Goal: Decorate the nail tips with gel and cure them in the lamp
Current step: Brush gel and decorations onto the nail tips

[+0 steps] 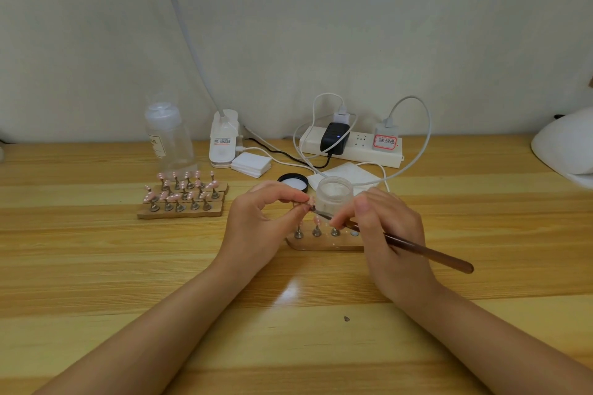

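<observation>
I can't read the labels on the clear bottle (pixel 169 138) or the red-framed tag on the power strip (pixel 351 147); the open frosted jar (pixel 334 194) sits by its black lid (pixel 293 182), its contents unclear. My left hand (pixel 260 221) pinches a pink nail tip (pixel 310 201), and my right hand (pixel 385 228) grips a brown brush (pixel 426 252) whose tip touches it. Both hands work above the near stand (pixel 324 242) on the desk (pixel 288 330); the far stand (pixel 183 199) holds more pink tips.

Home nail desk, wooden table (pixel 96 266), power strip (pixel 353 151) (chargers plugged), plain wall (pixel 321 26)
</observation>
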`<state>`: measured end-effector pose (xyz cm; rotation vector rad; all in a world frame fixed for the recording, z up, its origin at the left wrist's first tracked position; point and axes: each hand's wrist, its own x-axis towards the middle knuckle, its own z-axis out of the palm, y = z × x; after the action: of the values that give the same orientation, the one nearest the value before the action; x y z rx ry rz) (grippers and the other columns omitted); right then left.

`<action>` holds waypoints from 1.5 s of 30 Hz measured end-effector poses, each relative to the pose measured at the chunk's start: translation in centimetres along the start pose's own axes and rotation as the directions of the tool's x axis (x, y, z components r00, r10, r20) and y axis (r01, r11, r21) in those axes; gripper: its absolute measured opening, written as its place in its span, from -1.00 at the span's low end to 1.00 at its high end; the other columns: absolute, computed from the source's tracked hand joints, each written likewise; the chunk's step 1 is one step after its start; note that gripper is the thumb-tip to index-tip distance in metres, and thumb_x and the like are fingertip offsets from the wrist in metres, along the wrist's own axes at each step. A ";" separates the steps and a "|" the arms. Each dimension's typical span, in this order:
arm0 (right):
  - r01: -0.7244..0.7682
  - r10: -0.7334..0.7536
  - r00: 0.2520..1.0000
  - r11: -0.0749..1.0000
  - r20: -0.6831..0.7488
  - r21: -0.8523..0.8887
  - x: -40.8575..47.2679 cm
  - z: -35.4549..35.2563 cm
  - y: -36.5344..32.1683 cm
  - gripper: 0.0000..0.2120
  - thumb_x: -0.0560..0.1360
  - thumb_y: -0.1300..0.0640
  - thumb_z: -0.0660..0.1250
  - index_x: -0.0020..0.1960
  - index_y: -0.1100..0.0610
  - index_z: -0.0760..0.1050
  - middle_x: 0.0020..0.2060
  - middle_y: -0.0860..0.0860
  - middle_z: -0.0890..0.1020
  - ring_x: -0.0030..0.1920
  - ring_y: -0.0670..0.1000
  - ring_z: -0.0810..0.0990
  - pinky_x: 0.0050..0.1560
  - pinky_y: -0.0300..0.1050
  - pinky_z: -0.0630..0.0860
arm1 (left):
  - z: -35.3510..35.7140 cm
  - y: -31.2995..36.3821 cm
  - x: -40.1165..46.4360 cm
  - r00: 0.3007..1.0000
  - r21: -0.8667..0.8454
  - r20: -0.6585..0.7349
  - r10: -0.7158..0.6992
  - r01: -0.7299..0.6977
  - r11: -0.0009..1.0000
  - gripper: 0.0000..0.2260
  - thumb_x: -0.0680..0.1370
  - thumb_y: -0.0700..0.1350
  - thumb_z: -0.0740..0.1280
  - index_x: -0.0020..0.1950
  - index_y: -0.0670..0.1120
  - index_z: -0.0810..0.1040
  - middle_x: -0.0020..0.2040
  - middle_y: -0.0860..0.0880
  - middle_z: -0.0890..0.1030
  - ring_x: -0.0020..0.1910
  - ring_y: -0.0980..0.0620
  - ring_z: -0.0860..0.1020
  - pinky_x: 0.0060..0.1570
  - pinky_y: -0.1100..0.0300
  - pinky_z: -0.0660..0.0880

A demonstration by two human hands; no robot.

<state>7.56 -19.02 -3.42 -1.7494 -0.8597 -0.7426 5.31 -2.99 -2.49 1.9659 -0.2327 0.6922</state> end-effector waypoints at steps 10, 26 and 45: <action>-0.024 0.024 1.000 0.999 -0.017 -0.045 0.2 0.2 0.4 -0.62 0.56 0.09 0.04 -0.26 0.16 0.54 -0.38 -0.01 0.56 -0.28 0.00 0.51 -0.20 -0.02 0.40 | 0.0 -0.1 0.0 1.000 0.007 -0.011 0.024 -0.024 1.000 -0.77 0.36 -0.25 0.46 -0.18 0.08 0.60 -0.20 0.09 0.60 -0.14 0.16 0.54 -0.07 0.46 0.40; -0.012 0.013 0.999 1.000 -0.041 0.004 0.1 0.0 0.3 -0.60 0.56 0.11 0.03 -0.30 0.18 0.54 -0.40 -0.02 0.56 -0.30 -0.06 0.50 -0.21 -0.05 0.42 | 0.1 -0.2 0.0 1.000 0.005 -0.015 0.027 -0.027 1.000 -0.77 0.36 -0.25 0.47 -0.19 0.08 0.59 -0.20 0.10 0.60 -0.14 0.20 0.53 -0.07 0.48 0.39; -0.024 0.030 0.996 0.997 -0.080 0.078 0.1 -0.2 -0.1 -0.61 0.55 0.14 0.02 -0.32 0.12 0.53 -0.42 -0.02 0.57 -0.31 -0.13 0.51 -0.21 -0.09 0.44 | 0.0 0.1 -0.1 1.000 -0.020 0.000 -0.031 0.031 0.999 -0.84 0.37 -0.24 0.46 -0.17 0.01 0.62 -0.19 0.09 0.62 -0.15 0.20 0.54 -0.07 0.43 0.43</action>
<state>7.56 -19.14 -3.26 -1.6485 -0.7979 -0.7478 5.19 -3.05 -2.43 1.9462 -0.2075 0.6678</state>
